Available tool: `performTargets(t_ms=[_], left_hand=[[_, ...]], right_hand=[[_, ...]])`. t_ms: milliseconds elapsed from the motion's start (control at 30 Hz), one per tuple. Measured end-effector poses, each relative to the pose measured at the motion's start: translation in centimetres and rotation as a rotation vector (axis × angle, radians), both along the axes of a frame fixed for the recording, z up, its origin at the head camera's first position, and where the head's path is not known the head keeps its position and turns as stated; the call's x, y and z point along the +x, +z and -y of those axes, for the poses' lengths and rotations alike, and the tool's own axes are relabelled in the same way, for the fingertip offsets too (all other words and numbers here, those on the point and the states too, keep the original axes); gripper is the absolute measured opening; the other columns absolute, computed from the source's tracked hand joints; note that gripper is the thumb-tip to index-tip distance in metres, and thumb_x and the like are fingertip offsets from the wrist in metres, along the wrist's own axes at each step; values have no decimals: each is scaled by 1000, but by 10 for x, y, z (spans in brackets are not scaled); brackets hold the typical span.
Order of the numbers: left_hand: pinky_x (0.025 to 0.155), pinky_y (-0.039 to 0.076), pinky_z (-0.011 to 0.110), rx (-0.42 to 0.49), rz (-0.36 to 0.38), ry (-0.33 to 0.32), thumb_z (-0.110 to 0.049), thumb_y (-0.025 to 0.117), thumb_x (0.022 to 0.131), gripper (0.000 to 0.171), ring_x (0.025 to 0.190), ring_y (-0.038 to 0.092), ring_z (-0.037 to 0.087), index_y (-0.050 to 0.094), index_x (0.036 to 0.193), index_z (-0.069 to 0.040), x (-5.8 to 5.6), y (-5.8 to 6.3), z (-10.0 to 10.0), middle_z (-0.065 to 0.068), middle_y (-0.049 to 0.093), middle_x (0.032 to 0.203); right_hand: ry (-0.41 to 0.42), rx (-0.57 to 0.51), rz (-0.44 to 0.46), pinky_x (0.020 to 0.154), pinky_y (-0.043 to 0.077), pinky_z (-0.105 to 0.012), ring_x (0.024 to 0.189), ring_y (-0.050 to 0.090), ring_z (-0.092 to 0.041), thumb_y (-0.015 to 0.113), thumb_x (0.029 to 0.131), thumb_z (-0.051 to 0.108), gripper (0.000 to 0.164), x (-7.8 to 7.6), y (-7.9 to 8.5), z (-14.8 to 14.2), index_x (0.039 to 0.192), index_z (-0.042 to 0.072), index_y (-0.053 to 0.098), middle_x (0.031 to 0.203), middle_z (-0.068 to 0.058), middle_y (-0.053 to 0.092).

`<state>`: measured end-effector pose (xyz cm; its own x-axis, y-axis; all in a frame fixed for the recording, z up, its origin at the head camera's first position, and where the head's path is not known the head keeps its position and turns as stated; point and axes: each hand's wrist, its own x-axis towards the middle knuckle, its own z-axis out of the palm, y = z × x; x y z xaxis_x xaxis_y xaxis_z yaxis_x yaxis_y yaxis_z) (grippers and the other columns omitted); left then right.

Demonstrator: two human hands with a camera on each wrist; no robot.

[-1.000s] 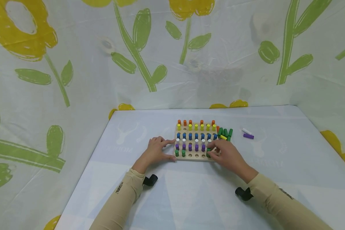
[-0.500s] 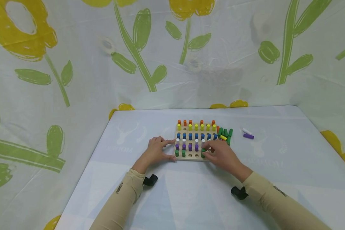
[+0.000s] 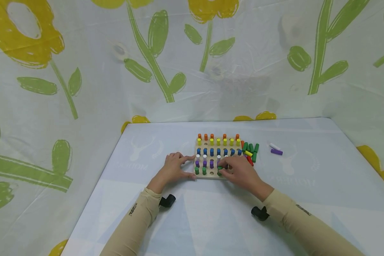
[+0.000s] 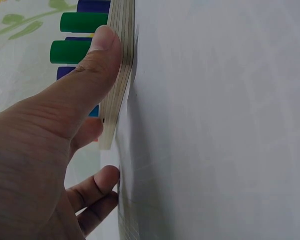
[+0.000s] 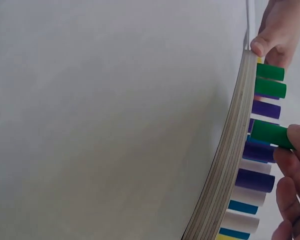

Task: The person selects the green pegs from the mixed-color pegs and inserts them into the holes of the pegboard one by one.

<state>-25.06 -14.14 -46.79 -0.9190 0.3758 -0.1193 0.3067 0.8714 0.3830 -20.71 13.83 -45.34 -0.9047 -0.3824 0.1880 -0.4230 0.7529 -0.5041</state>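
A wooden pegboard [image 3: 208, 176] bears rows of orange, yellow, blue, white, purple and green pegs. My left hand [image 3: 173, 166] steadies its left side: the thumb [image 4: 97, 62] presses near the front corner, and the index finger touches the left edge. My right hand [image 3: 243, 172] pinches a green peg [image 5: 269, 132] between thumb and fingers, above the front row. Whether the peg's lower end is inside a hole cannot be made out. Two green pegs [image 3: 204, 171] stand at the left end of that row, with an empty hole [image 3: 212, 173] beside them.
Loose green pegs [image 3: 251, 147], a yellow peg [image 3: 248, 153] and red pegs [image 3: 250, 160] lie by the board's right side. Farther right on the table lie a white peg [image 3: 275, 146] and a purple peg [image 3: 276, 152]. A flowered cloth [image 3: 195, 89] hangs behind the table.
My right hand has moved left along the front row, carrying the green peg. Red pegs beside the board have come into sight. My left hand and the board stay put.
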Motion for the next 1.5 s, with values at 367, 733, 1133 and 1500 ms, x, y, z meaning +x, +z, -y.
performTargets(t_ms=[367, 733, 1133, 1500], left_hand=[[98, 30, 43, 6, -11, -9, -62, 84, 72, 89, 103, 39, 23, 52, 150, -34, -1, -4, 2, 2, 46, 104], [100, 30, 44, 4, 2, 0, -62, 84, 72, 89, 107, 39, 24, 52, 150, -34, 0, 0, 1, 2, 46, 105], [100, 32, 44, 4, 7, 7, -62, 84, 72, 89, 107, 40, 24, 52, 150, -35, 0, 0, 1, 2, 47, 106], [98, 31, 44, 2, -22, -12, -61, 85, 73, 87, 104, 40, 24, 54, 149, -33, -1, -2, 2, 2, 48, 106]], right_hand=[[27, 23, -15, 81, 46, -35, 88, 55, -15, 79, 91, 26, 18, -2, 3, 13, 107, 18, 76, 93, 9, 71], [27, 37, -24, 83, 47, -36, 89, 56, -13, 80, 89, 25, 19, -4, 2, 21, 107, 18, 78, 94, 8, 73], [38, 71, -31, 85, 46, -40, 91, 57, -14, 81, 88, 26, 19, -5, 2, 24, 106, 19, 78, 96, 8, 73], [40, 84, -38, 94, 45, -45, 93, 57, -15, 80, 89, 25, 24, -3, 1, 22, 112, 18, 74, 97, 8, 72]])
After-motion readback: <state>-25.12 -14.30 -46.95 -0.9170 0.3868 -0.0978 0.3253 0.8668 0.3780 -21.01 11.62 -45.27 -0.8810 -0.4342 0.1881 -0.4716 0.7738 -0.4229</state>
